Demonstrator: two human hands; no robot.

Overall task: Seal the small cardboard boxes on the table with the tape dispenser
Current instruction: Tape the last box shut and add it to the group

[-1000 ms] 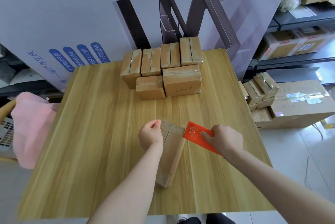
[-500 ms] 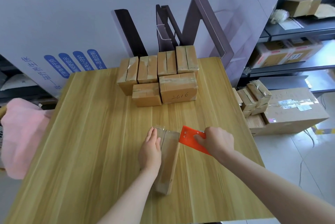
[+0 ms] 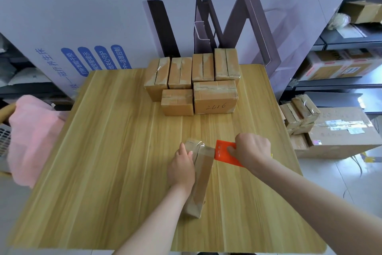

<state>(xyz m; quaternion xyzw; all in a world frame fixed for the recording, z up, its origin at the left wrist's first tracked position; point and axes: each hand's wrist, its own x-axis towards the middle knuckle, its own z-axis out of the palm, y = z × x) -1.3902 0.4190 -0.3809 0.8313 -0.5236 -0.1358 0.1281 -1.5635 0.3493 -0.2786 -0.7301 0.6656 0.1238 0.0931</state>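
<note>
Left hand [image 3: 182,169]: fingers straight and close together, laid flat along the left top edge of the small cardboard box [image 3: 201,172]. The palm covers part of that side.
Right hand [image 3: 251,150]: curled round the orange tape dispenser [image 3: 222,152]. The grip hides roll and handle, so only the flat orange front plate shows.
Box in work: lies on the table [image 3: 103,161] under the left hand, just left of the right hand. The dispenser's plate meets its right side near the far end. Glossy clear tape runs along the top, and the near end is blurred.
Dispenser writing: small white marks, too small to read.
Stacked boxes [image 3: 192,72]: well beyond both hands, at the table's far edge. The front right box [image 3: 215,99] bears handwritten "2616".
White carton [image 3: 82,17]: behind the stack and cut off at the top. It has blue ovals with Chinese print that is hard to read.
Floor cartons [image 3: 339,132]: right of the right hand, labels unreadable.
</note>
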